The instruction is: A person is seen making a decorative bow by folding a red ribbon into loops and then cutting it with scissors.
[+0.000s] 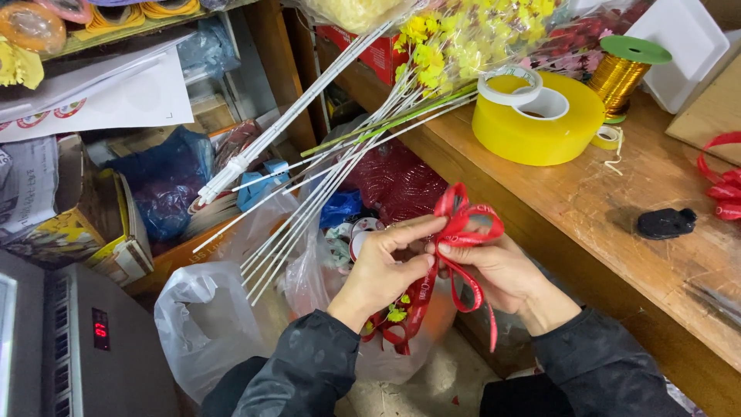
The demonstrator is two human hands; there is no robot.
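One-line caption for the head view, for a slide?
Both hands, left hand and right hand, loop a red ribbon beside a wooden workbench.

We could not read the white print on the red ribbon (463, 232); it was too small and blurred. Our left hand (382, 270) covered where the loops met, and the ribbon's lower coils ran behind that wrist. Our right hand (502, 270) hid its own fingertips under the loops. The yellow flowers (455, 35) were cut off by the top edge, their heads blurred behind clear wrap. A second red ribbon (722, 177) ran off the right edge. The small black object (665, 223) on the wooden bench (617, 193) was too small to identify.
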